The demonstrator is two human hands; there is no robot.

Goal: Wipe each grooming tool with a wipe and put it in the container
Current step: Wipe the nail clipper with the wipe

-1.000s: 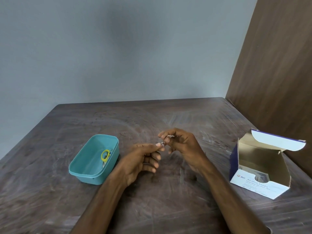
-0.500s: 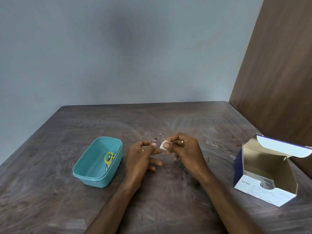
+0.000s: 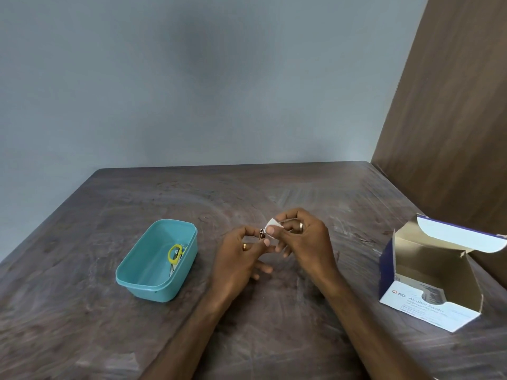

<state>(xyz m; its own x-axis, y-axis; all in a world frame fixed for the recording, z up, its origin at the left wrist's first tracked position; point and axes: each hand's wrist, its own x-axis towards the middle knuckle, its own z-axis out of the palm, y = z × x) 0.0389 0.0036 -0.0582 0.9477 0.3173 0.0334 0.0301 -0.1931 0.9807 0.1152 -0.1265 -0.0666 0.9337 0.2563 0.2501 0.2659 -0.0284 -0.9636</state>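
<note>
My left hand [image 3: 241, 259] pinches a small metal nail clipper [image 3: 262, 233] between thumb and fingers above the middle of the table. My right hand [image 3: 304, 239] pinches a small white wipe [image 3: 272, 224] folded over the clipper's end, so most of the clipper is hidden. To the left stands a teal plastic container [image 3: 131, 272] with yellow-handled scissors [image 3: 175, 253] lying inside it.
An open white and blue box of alcohol swabs [image 3: 428, 305] sits at the right, its flap raised. The dark wooden table [image 3: 109, 338] meets a grey wall at the back and a brown wooden panel [image 3: 452, 119] on the right.
Both hands have drawn together. The wipe, held apart from the clipper half a second ago, now wraps over the clipper's end.
</note>
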